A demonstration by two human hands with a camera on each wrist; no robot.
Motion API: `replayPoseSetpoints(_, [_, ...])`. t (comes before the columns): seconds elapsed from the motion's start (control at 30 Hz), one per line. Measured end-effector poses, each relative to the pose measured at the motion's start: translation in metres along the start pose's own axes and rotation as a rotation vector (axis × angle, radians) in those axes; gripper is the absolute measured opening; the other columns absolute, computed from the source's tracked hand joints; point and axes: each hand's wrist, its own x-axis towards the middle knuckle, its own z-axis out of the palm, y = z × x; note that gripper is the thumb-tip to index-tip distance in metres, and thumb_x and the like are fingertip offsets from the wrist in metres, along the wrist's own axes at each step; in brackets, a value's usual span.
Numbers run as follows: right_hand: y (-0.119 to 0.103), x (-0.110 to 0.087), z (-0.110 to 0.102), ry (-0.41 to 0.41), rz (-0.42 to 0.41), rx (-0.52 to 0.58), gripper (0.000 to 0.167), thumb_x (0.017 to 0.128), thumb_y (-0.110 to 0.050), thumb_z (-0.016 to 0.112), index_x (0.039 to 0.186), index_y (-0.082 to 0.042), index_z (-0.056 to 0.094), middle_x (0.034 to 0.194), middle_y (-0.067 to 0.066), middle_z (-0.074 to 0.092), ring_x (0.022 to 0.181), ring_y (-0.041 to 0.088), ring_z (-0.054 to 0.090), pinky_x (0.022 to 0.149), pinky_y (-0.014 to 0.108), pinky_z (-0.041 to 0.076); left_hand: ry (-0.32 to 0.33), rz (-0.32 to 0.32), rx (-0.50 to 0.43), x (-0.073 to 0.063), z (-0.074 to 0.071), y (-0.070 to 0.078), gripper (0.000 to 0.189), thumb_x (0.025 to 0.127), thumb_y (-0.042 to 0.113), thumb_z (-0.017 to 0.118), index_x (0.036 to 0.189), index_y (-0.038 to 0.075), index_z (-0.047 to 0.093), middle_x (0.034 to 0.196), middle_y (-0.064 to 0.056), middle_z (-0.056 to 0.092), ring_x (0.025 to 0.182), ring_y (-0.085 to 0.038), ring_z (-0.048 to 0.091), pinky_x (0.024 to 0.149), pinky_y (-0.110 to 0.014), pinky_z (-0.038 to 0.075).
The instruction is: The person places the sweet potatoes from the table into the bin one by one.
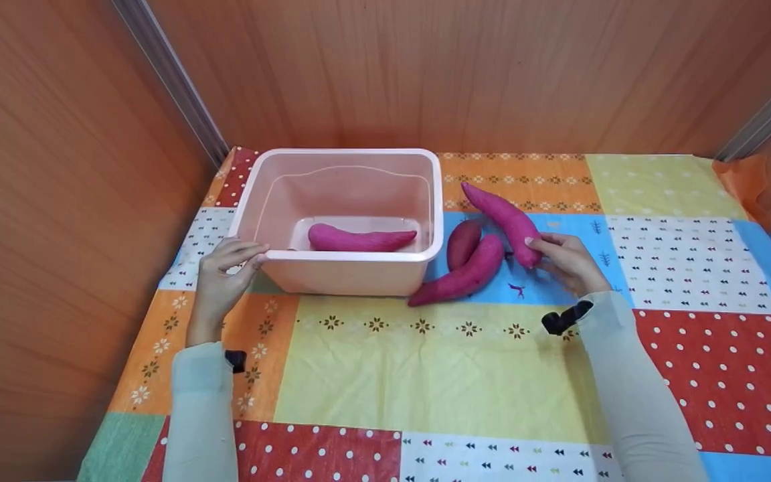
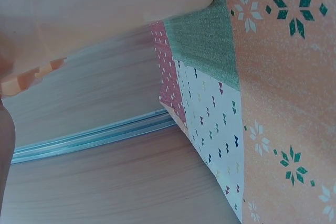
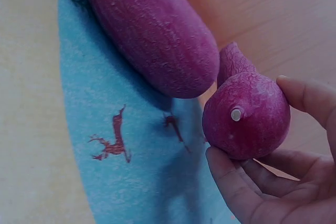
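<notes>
Bare right hand (image 1: 569,261): Right of centre in the head view, it pinched the blunt end of a long, magenta, tapering sweet potato (image 1: 504,221).
Right grip: In the right wrist view, digits pressed the tuber from above and below, its pale stem end facing the camera.
Long axis: The held tuber slanted from the hand toward the upper left of the head view, its narrow tip just beside the right rim of a pale pink, rectangular plastic bin (image 1: 345,276).
Bin's bearing: It stood upright at centre left, mouth upward, leftward of the held tuber; the right hand was the nearer to that tuber, the other hand well apart.
Bare left hand (image 1: 219,284): At the left of the head view, thumb and fingers pinched the bin's near left rim corner; the left wrist view did not show that grip clearly.
Inside the bin: A second magenta sweet potato (image 1: 359,240) lay lengthwise across the floor, thin tip to the right.
Loose pair: A stubby, dark red sweet potato (image 1: 463,242) and a curved magenta sweet potato (image 1: 464,277) rested together on the patchwork-clothed worktop (image 1: 385,375), between bin and right hand.
</notes>
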Motion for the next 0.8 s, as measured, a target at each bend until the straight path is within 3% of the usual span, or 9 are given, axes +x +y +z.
replayPoseSetpoints(0.27, [-0.018,-0.006,-0.001,-0.005,-0.054,-0.019,0.073,0.091,-0.036,0.065,0.145,0.002,0.035,0.124,0.003,0.048,0.102,0.006,0.056,0.09,0.025,0.053,-0.009,0.002,-0.014,-0.001,-0.001,-0.006,0.021,0.082,0.002,0.073,0.103,0.005,0.075,0.099,-0.014,0.073,0.101,-0.002,0.059,0.104,-0.017,0.038])
replayPoseSetpoints(0.43, [-0.028,-0.011,-0.002,0.006,-0.056,-0.019,0.077,0.089,-0.038,0.067,0.147,0.0,0.034,0.126,0.003,0.048,0.107,0.01,0.053,0.086,0.022,0.054,-0.003,0.017,-0.023,-0.001,0.001,-0.007,0.02,0.08,0.0,0.074,0.1,0.002,0.075,0.098,-0.017,0.073,0.099,-0.002,0.058,0.101,-0.016,0.039])
replayPoseSetpoints(0.8, [-0.057,-0.024,0.005,0.011,-0.084,-0.038,0.08,0.085,-0.043,0.07,0.146,-0.005,0.037,0.131,0.005,0.047,0.113,0.016,0.051,0.092,0.026,0.053,-0.002,0.006,-0.025,0.0,0.0,-0.006,0.02,0.081,-0.001,0.073,0.101,-0.001,0.074,0.099,-0.018,0.072,0.099,-0.003,0.057,0.098,-0.012,0.041])
